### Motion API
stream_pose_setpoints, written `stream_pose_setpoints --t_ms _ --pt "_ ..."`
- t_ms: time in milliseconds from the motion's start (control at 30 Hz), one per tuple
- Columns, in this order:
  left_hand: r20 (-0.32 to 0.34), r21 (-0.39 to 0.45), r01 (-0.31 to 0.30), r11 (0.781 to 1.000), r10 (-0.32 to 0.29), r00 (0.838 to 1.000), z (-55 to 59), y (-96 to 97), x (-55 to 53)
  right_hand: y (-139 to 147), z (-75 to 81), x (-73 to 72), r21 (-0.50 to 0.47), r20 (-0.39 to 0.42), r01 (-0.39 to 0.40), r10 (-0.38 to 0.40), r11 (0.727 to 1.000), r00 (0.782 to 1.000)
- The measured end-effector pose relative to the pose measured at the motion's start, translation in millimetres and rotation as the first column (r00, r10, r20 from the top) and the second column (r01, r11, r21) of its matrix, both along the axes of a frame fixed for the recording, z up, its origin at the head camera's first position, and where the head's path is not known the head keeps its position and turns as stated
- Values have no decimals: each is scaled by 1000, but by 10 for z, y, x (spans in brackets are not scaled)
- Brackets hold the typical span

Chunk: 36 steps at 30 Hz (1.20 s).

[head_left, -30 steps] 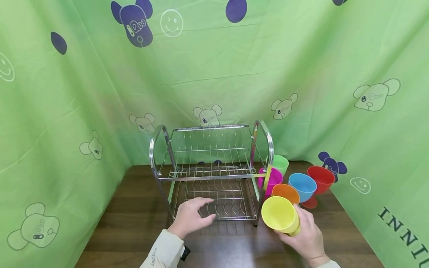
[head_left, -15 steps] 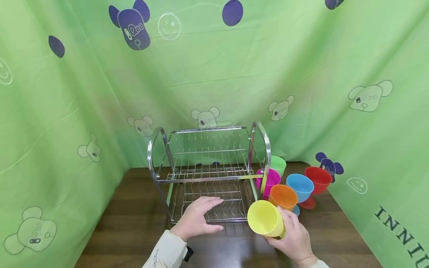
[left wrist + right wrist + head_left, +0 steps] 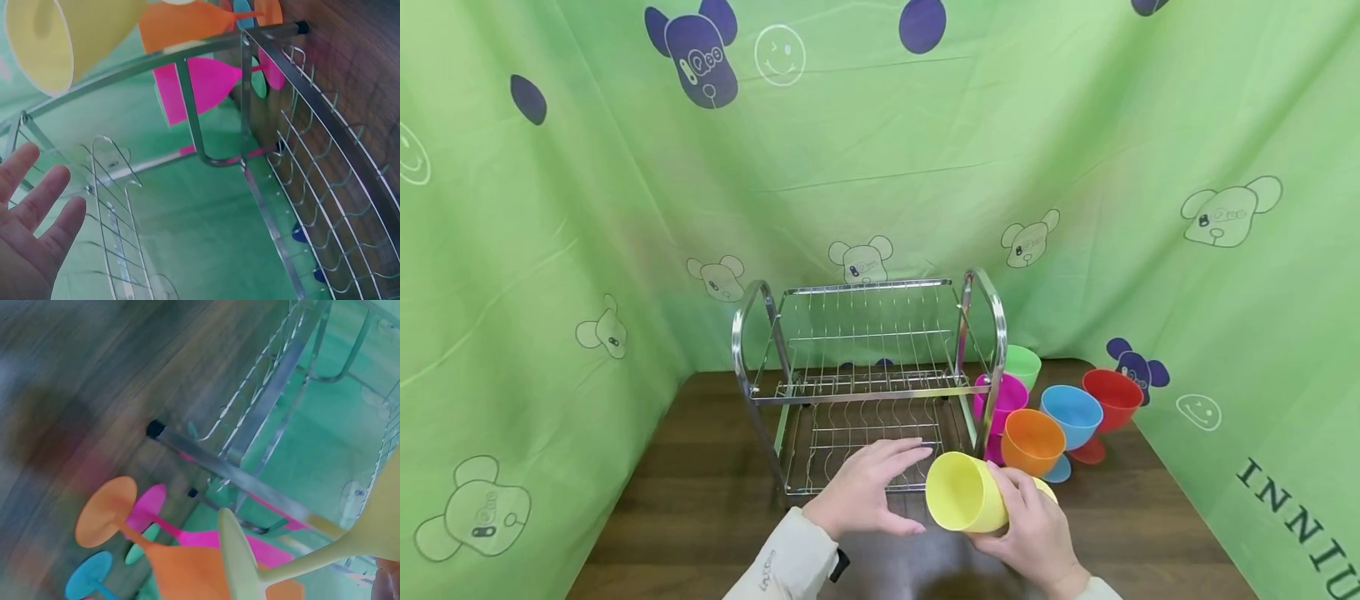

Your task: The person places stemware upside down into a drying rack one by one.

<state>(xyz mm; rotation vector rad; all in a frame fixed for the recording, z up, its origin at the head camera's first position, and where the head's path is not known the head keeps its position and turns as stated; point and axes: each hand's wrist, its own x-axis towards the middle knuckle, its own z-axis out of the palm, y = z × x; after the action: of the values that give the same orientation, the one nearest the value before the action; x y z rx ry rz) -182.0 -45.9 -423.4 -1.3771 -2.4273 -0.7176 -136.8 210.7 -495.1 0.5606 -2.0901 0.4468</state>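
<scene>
In the head view, the yellow goblet (image 3: 958,493) lies tilted in the right hand (image 3: 1033,533), whose fingers and thumb grip it round the bowl. Its mouth faces the left hand (image 3: 872,492), which is just beside it with thumb and fingers spread apart, holding nothing. Both hands are in front of the metal rack (image 3: 865,398). Near the rack's right side stand an orange goblet (image 3: 1033,446), a pink goblet (image 3: 1011,396), a blue goblet (image 3: 1072,417), a red goblet (image 3: 1116,400) and a green goblet (image 3: 1024,365).

In the left wrist view, the yellow bowl appears above the left hand's parted fingers, with a gap between.

In the right wrist view, the yellow stem and foot show; only a bit of the right hand appears, at the edge beside the bowl.
</scene>
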Motion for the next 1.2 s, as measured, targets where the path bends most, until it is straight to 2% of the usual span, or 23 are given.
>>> stream_pose_setpoints --t_ms 167,300,533,800,1000,1100,1200 --pt "-68 -17 18 1000 -19 997 9 62 24 -85 35 -16 15 -30 -38 39 999 999" --pt "-62 -35 20 999 -22 998 2 85 33 -150 69 -35 32 -47 -49 51 998 998" --pt "-28 -43 16 999 -18 999 -4 97 65 -251 91 -17 50 -17 -64 64 997 998" --pt "-109 -51 -6 999 0 994 -20 91 80 -345 139 -25 39 -50 -79 81 996 995" --pt "-131 -44 -2 999 -4 991 19 75 96 -386 168 -14 37 -37 -97 98 995 994" --pt "-119 -28 21 999 -24 993 44 69 96 -398 171 6 30 -8 -105 105 994 994" --pt "-43 2 35 999 -34 998 78 55 92 -415 187 13 25 2 -116 116 993 993"
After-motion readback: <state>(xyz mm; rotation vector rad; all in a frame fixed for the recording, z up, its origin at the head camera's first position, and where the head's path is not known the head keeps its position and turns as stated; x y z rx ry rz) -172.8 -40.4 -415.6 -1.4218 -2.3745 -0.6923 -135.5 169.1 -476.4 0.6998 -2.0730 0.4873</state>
